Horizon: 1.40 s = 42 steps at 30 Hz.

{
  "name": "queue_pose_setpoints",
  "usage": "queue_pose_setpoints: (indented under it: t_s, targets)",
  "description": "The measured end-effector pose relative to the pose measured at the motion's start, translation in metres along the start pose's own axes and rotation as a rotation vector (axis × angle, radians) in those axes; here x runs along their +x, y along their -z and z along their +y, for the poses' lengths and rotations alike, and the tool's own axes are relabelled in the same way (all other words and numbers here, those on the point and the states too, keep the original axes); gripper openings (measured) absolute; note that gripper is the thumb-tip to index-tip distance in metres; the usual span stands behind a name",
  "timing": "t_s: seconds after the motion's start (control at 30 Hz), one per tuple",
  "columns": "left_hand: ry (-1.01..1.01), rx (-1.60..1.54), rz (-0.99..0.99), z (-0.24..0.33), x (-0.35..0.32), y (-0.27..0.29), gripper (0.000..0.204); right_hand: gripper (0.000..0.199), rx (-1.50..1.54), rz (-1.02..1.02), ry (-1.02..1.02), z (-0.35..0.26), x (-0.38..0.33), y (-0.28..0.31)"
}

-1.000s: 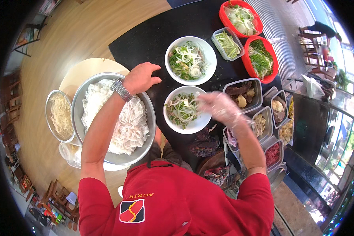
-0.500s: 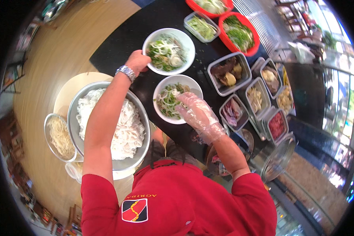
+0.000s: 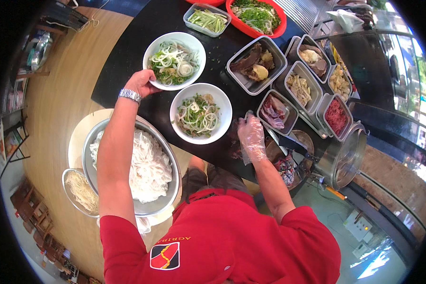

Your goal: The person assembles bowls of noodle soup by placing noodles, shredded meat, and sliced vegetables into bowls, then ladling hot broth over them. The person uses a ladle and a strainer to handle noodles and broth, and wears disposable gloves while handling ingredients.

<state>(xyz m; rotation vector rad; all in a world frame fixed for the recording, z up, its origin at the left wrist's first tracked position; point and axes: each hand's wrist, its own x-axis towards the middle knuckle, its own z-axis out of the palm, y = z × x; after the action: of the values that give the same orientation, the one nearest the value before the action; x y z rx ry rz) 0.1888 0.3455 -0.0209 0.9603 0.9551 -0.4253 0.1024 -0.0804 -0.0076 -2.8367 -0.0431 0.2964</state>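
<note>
On our black counter (image 3: 124, 64), our left hand (image 3: 141, 83) is pinching the far bowl (image 3: 201, 56); we should be holding it flat. Our gloved right hand (image 3: 251, 135) is hanging curled beside the near bowl (image 3: 226, 111); whether it's holding food, we cannot tell.

Whether the right hand (image 3: 251, 135) holds anything is unclear; the left forearm (image 3: 116, 163) hides some noodles (image 3: 149, 165); the top edge crops a red container (image 3: 215, 2).
</note>
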Motion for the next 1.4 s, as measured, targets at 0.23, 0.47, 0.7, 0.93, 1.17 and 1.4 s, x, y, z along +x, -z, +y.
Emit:
queue_pose_setpoints:
  t_s: [0.23, 0.47, 0.7, 0.93, 1.17, 1.4]
  targets:
    - [-0.095, -0.030, 0.085, -0.002, 0.001, 0.004, 0.056, 0.017, 0.107, -0.087, -0.046, -0.010, 0.008, 0.010]
    - [-0.251, -0.088, 0.093, 0.027, -0.063, 0.028, 0.056, 0.012, 0.403, 0.407, 0.132, 0.002, 0.035, 0.129]
    - [-0.377, -0.257, -0.096, 0.019, -0.161, 0.024, 0.066, 0.030, -0.164, 0.544, 0.176, 0.070, 0.111, 0.207]
    - [-0.399, -0.294, -0.157, -0.067, -0.231, -0.010, 0.010, 0.040, 0.076, 0.291, -0.047, 0.072, -0.052, 0.196]
    - [-0.140, -0.199, -0.217, -0.173, -0.276, -0.077, 0.051, 0.029, 0.186, 0.365, -0.163, 0.166, -0.265, 0.157]
    - [-0.019, -0.037, -0.515, -0.251, -0.296, -0.170, 0.071, 0.026, -0.120, -0.108, -0.544, 0.337, -0.406, 0.098]
